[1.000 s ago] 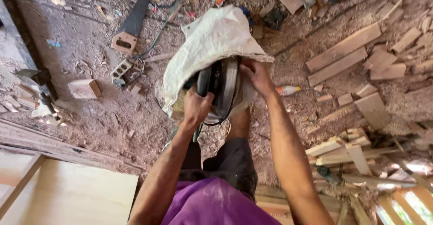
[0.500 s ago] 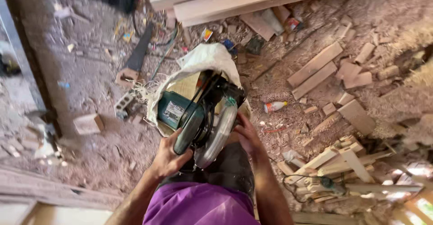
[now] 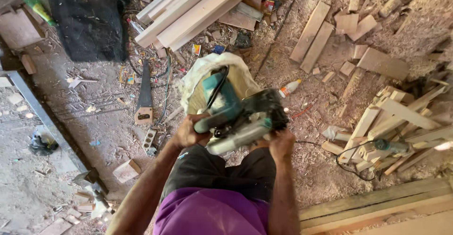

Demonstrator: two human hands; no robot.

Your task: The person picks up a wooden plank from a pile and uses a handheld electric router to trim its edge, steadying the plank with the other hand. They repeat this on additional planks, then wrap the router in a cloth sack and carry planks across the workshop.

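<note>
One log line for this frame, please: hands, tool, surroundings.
left hand: grips saw handle | right hand: under saw body | circular saw: held above white sack | floor: handsaw, planks, sawdust

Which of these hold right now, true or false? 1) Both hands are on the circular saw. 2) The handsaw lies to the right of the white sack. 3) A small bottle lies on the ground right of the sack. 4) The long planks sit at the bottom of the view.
1) True: the left hand and the right hand both grip the teal circular saw.
2) False: the handsaw lies left of the white sack.
3) True: the small bottle lies on the sawdust there.
4) False: the long planks lie at the top.
</note>
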